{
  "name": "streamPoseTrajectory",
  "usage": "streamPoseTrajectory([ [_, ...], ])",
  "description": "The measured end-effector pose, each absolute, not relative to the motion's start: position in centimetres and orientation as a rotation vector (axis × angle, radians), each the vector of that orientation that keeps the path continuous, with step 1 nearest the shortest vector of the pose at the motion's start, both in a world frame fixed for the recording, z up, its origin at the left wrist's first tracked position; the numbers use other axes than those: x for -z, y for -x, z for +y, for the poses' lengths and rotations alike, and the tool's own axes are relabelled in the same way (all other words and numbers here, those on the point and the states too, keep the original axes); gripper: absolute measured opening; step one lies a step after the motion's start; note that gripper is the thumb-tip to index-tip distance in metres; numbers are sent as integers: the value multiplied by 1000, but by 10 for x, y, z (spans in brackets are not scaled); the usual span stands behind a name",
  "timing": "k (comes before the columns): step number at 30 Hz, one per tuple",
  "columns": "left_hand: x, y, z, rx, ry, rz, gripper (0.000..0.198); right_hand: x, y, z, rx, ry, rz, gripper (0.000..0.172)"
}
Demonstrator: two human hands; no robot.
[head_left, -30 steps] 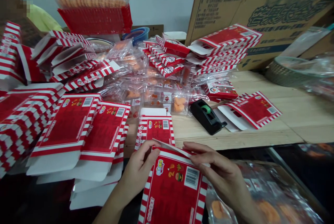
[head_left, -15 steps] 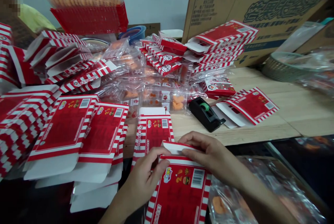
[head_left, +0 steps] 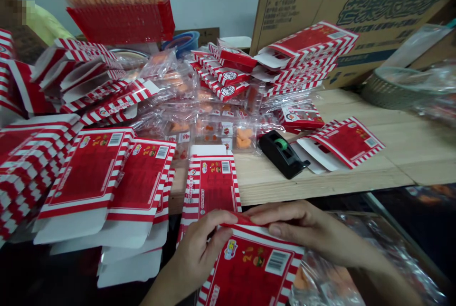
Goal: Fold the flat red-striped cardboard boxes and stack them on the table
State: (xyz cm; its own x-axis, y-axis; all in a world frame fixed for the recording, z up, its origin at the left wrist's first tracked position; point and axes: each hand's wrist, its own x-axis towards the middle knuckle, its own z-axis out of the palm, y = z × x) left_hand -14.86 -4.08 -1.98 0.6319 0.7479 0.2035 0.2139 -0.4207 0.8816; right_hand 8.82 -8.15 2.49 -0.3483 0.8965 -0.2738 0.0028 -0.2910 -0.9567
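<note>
We find the left hand holding the red-and-white box at its upper left corner, pinched between thumb and fingers. We record the right hand closed over the same box's top edge, fingers close together, thumb near the barcode side. The box lies between both hands, its barcoded panel facing up and its lower end out of view. Just beyond the left hand we note a flat carton; to its left, overlapping cartons. Beyond the right hand we observe a black tape dispenser with green tape. Clear packets lie below the right forearm.
</note>
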Motion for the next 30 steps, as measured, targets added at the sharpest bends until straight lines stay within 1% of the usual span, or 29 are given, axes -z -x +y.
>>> streamPoseTrajectory([
  [2, 21, 148, -40, -783, -1924, 791, 23, -21, -89, -86, -1669, 1252, -1140, 13],
  [4, 22, 148, -40, -800, -1901, 824, 27, -16, -86, -90, -1558, 1297, -1036, 8],
  [5, 23, 147, -39, -807, -1895, 833, 31, -14, -83, -92, -1500, 1316, -1012, 9],
  [7, 23, 146, -39, -821, -1895, 842, 38, -12, -77, -95, -1372, 1363, -1021, 8],
  [10, 23, 145, -39, -853, -1905, 845, 37, -13, -72, -96, -1170, 1406, -1084, 4],
  [13, 22, 146, -39, -897, -1917, 866, 33, -15, -76, -98, -1232, 1324, -1125, 6],
  [16, 21, 146, -38, -968, -1900, 950, 30, -11, -81, -104, -1411, 1208, -1137, 31],
  [17, 22, 146, -38, -980, -1893, 968, 29, -9, -81, -107, -1423, 1198, -1143, 35],
  [18, 22, 146, -38, -982, -1888, 973, 28, -6, -80, -110, -1410, 1203, -1152, 35],
  [22, 23, 144, -39, -911, -1885, 914, 22, 1, -83, -115, -1388, 1219, -1196, 22],
  [24, 22, 145, -38, -907, -1865, 929, 16, 4, -99, -109, -1374, 1253, -1231, 26],
  [26, 20, 146, -34, -999, -1775, 1038, 10, 10, -129, -95, -1107, 1484, -1190, 36],
  [28, 14, 149, -27, -1208, -1537, 1168, 13, 20, -165, -78, -642, 1844, -973, 37],
  [30, 5, 153, -18, -1445, -1237, 1214, 17, 33, -197, -59, -586, 1954, -884, 32],
])
